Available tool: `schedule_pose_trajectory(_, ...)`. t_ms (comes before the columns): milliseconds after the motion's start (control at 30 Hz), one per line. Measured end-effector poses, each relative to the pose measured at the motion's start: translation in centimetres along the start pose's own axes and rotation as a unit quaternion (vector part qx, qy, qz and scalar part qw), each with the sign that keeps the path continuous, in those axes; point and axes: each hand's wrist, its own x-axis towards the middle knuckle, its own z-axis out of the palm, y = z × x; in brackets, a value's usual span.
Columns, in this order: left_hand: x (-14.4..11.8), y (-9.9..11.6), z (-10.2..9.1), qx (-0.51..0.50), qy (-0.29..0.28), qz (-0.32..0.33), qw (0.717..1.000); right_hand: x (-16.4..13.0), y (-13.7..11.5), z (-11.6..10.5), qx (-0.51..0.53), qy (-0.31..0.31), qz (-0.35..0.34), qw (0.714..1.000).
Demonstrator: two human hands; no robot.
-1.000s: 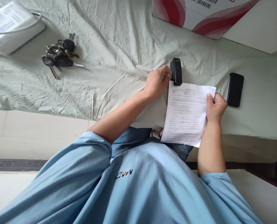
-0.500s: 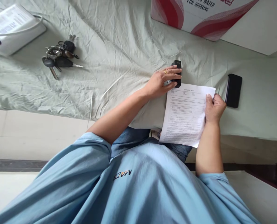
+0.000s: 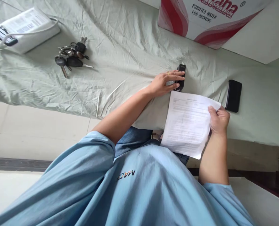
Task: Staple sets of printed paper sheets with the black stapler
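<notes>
My left hand [image 3: 164,83] lies over a small black desk tool [image 3: 181,77] that looks like a hole punch, with the fingers across its top and the thumb near its lower end. Part of the tool is hidden under the hand. A printed paper sheet [image 3: 188,124] is pinched at its upper right edge between the thumb and fingers of my right hand [image 3: 219,118]. The sheet's top left corner is just below the tool's near end. Its lower part hangs past the table edge over my lap.
A black phone [image 3: 233,95] lies right of my right hand. A bunch of keys [image 3: 73,56] and a white box [image 3: 33,29] with a cable on it are at the left. A red and white carton [image 3: 210,26] stands at the back on the cloth-covered table [image 3: 125,56].
The sheet and my right hand have moved toward me, drawing the sheet's top edge away from the black tool. My left hand stays on the tool. The whole view has shifted slightly.
</notes>
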Motion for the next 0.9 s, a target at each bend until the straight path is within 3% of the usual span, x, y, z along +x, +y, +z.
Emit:
schedule_pose_trajectory(133,-0.3,-1.7,-0.1,-0.062,0.023,0.007,0.998,-2.1,-1.3,-1.1,0.065,0.054,0.033,0.996)
schedule_pose_trajectory(233,-0.4,-1.8,0.0,-0.022,0.031,0.008,0.999,-1.4,-2.9,-0.4,0.138,0.105,0.015,0.985)
schedule_pose_trajectory(367,-0.8,0.0,1.1,0.111,0.038,-0.005,0.993,1.8,-4.7,1.3,0.204,0.114,-0.01,0.972)
schedule_pose_trajectory(500,-0.5,2.6,2.0,0.22,-0.014,-0.045,0.974,5.0,-5.7,2.1,0.258,0.078,-0.003,0.963)
schedule_pose_trajectory(600,1.8,3.2,1.3,0.251,-0.012,-0.077,0.965,8.1,-6.2,2.4,0.258,0.035,0.0,0.965)
schedule_pose_trajectory(700,5.3,2.4,0.1,0.244,0.029,-0.107,0.963,12.0,-6.1,3.5,0.241,0.007,-0.004,0.971)
schedule_pose_trajectory(800,8.2,1.0,-0.2,0.193,0.074,-0.134,0.969,15.7,-5.2,5.9,0.24,-0.001,-0.003,0.971)
schedule_pose_trajectory(900,8.7,0.2,0.3,0.103,0.129,-0.156,0.974,17.4,-3.4,8.3,0.221,-0.007,0.002,0.975)
